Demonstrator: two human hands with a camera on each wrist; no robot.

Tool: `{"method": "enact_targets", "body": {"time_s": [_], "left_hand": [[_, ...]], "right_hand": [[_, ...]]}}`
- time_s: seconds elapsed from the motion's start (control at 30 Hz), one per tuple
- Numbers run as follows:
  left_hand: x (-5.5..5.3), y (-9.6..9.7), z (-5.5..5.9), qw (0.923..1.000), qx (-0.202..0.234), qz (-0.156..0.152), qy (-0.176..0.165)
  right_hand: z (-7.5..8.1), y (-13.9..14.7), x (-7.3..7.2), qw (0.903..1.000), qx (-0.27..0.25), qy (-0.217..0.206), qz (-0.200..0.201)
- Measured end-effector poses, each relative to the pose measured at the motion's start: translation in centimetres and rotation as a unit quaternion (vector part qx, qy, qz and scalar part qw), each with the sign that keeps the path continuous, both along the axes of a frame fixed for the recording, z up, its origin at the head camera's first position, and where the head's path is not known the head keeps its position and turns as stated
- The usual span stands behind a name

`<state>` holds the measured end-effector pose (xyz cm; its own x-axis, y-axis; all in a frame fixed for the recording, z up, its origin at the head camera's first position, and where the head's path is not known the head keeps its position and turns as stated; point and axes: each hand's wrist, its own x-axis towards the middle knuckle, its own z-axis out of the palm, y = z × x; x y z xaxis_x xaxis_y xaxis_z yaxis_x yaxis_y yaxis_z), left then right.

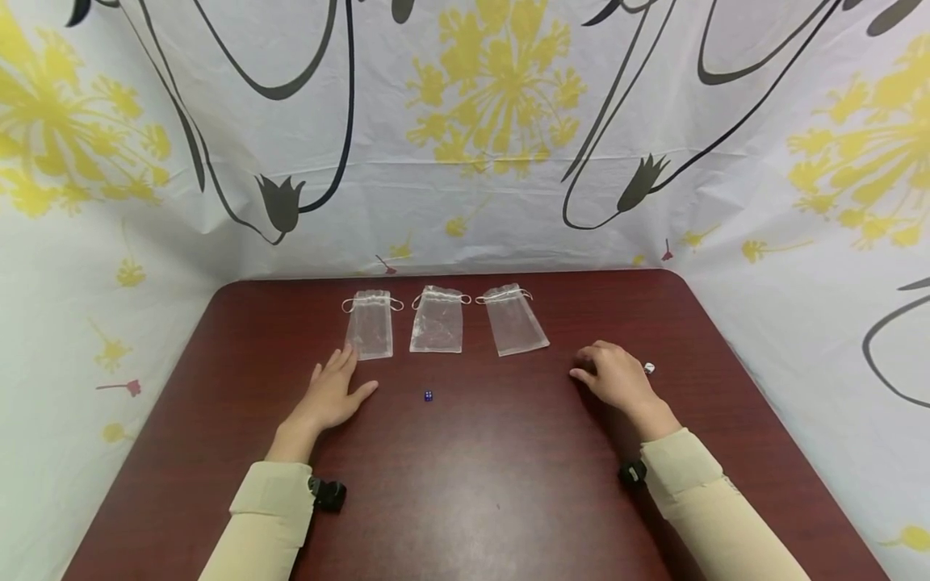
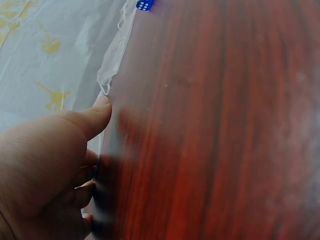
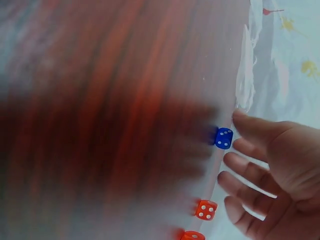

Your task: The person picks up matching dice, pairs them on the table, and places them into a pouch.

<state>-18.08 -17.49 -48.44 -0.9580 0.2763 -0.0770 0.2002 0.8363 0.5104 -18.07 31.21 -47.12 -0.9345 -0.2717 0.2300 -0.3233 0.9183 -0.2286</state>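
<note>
My left hand (image 1: pixel 329 397) lies with fingers spread, fingertips at the lower corner of the left drawstring bag (image 1: pixel 372 329). That bag is sheer and whitish, with a thin cord at its top. Right of this hand sits a small blue die (image 1: pixel 429 396); the left wrist view also has a blue die (image 2: pixel 145 4) at its top edge. My right hand (image 1: pixel 616 376) hovers low over the table with loosely bent fingers. Close to its thumb and fingertips is a blue die (image 3: pixel 224 138). Two orange dice, one upper (image 3: pixel 206 210) and one lower (image 3: pixel 193 235), lie near its fingers.
A middle sheer bag (image 1: pixel 437 323) and a right sheer bag (image 1: pixel 514 321) lie flat near the table's back edge. A small pale-looking die (image 1: pixel 649 368) is just right of my right hand. Patterned cloth (image 1: pixel 465 218) hangs behind the dark red table (image 1: pixel 465 500).
</note>
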Motion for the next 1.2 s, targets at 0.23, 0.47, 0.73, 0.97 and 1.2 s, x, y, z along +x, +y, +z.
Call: {"method": "enact_targets", "body": {"time_s": [0.23, 0.47, 0.73, 0.97, 1.2], "left_hand": [[0.02, 0.07, 0.05, 1.0000, 0.003, 0.002, 0.001], [0.12, 0.12, 0.21, 1.0000, 0.004, 0.002, 0.007], [0.22, 0.17, 0.08, 1.0000, -0.003, 0.003, 0.006], [-0.09, 0.23, 0.14, 0.9996, -0.028, 0.005, 0.000], [-0.74, 0.22, 0.70, 0.9962, -0.040, 0.029, 0.072]], "right_hand": [[0.13, 0.38, 0.23, 0.9998, 0.011, -0.017, 0.001], [0.24, 0.44, 0.45, 0.9999, 0.004, -0.009, -0.005], [0.31, 0.35, 0.56, 0.9999, 0.004, -0.009, -0.007], [-0.01, 0.37, 0.65, 1.0000, 0.003, -0.002, -0.003], [-0.01, 0.06, 0.40, 0.9999, -0.007, 0.007, 0.007]]}}
